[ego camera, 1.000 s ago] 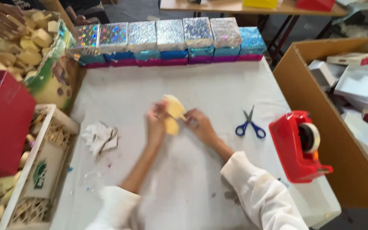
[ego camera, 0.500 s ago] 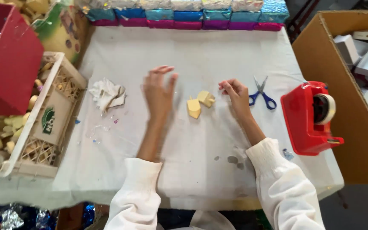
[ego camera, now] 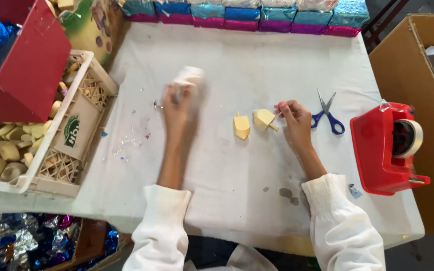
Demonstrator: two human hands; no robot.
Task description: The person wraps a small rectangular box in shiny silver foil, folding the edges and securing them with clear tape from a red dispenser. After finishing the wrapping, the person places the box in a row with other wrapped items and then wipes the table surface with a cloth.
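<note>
Far left: white slatted crate [ego camera: 84, 65] hanging off the desk [ego camera: 237, 165] edge, full of pale yellow shaped pieces, too many to count; red box [ego camera: 26, 75] sits above it.

Left hand [ego camera: 177, 108]: motion-blurred, grip closed around a crumpled white wad [ego camera: 188, 75], paper or tissue by the look. Hand is above the desk near the crate. A few foil scraps [ego camera: 126, 145] lie on the cloth below it.

Centre: two cream spinning-top blocks. One top [ego camera: 241, 126] stands alone on the desk, stem up, untouched. The second top [ego camera: 264, 119] lies tilted just beside it.

Right hand [ego camera: 295, 120]: fingertips pinched on the second top's stem end, rest of the hand loosely curled. Light grip, not a full grasp.

My read on doing this well: keep the pinch on the stem steady so the tilted top doesn't roll into the standing one, and keep the wad clear of the foil scraps so nothing sticks to it.

Right: one pair of blue-handled scissors [ego camera: 329, 114], blades open, just beside the right hand. One red tape dispenser [ego camera: 385, 148] at the desk edge. One cardboard carton [ego camera: 418, 90] beyond it.

Back edge: row of foil-wrapped boxes [ego camera: 242, 12], seven stacks in view, cropped at the top.
</note>
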